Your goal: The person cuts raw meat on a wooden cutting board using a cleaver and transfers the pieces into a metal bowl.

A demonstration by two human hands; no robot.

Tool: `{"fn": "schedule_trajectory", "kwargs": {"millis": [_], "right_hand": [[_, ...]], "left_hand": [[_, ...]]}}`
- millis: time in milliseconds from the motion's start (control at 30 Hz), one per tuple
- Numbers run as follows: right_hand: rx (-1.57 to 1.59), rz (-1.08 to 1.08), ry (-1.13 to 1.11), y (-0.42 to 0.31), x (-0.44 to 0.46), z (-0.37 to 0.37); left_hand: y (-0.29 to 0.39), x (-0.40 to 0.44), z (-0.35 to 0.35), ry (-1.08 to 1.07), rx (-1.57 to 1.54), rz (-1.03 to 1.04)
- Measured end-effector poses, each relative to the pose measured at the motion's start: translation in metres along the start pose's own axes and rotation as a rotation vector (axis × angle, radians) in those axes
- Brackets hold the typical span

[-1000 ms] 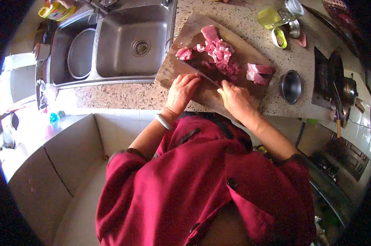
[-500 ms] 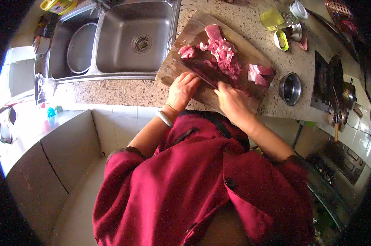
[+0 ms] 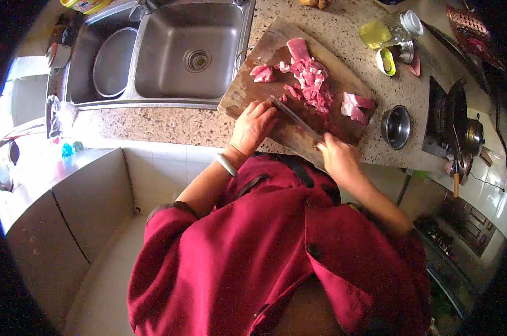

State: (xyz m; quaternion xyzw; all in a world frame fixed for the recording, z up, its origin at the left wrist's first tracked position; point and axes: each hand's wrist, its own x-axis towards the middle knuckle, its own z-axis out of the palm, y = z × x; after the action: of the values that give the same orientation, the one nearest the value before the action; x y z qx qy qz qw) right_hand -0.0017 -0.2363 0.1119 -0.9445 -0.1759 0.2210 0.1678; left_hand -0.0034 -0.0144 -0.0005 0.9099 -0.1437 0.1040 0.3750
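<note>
Wooden board on speckled counter

L hand palm-down, R hand clenched, both arms fwd

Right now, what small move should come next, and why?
Probably ease the left hand back slightly: the knife, gripped in the right hand, has its far end close beside the left fingers, and whatever lies under them is hidden.
</note>
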Motion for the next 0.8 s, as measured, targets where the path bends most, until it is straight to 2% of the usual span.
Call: {"fn": "schedule_trajectory", "kwargs": {"millis": [67, 133, 267, 367, 467, 533, 600, 667, 800], "right_hand": [[0.028, -0.15, 0.139, -0.002, 0.025, 0.022], [0.022, -0.195, 0.184, -0.018, 0.048, 0.024], [0.055, -0.146, 0.173, -0.01, 0.058, 0.019], [0.095, -0.088, 0.165, -0.005, 0.024, -0.003], [0.053, -0.133, 0.114, -0.002, -0.004, -0.007], [-0.084, -0.02, 0.033, -0.003, -0.012, -0.003], [0.009, -0.008, 0.055, -0.01, 0.001, 0.011], [0.08, -0.124, 0.164, -0.021, 0.023, 0.014], [0.074, -0.075, 0.11, -0.01, 0.039, 0.015]], "left_hand": [[0.003, -0.003, 0.002, -0.008, 0.032, -0.015], [0.002, 0.0, 0.004, -0.001, -0.006, 0.034], [0.007, 0.002, -0.003, 0.031, -0.052, 0.047], [0.003, -0.003, -0.008, 0.024, -0.085, 0.048], [-0.005, -0.008, -0.002, -0.013, -0.089, 0.034], [-0.004, -0.008, -0.002, -0.072, -0.063, -0.009], [-0.001, -0.003, -0.004, -0.032, -0.042, -0.011], [0.002, -0.002, -0.002, 0.011, -0.014, 0.003], [0.001, -0.002, -0.001, 0.023, -0.041, 0.052]]}}
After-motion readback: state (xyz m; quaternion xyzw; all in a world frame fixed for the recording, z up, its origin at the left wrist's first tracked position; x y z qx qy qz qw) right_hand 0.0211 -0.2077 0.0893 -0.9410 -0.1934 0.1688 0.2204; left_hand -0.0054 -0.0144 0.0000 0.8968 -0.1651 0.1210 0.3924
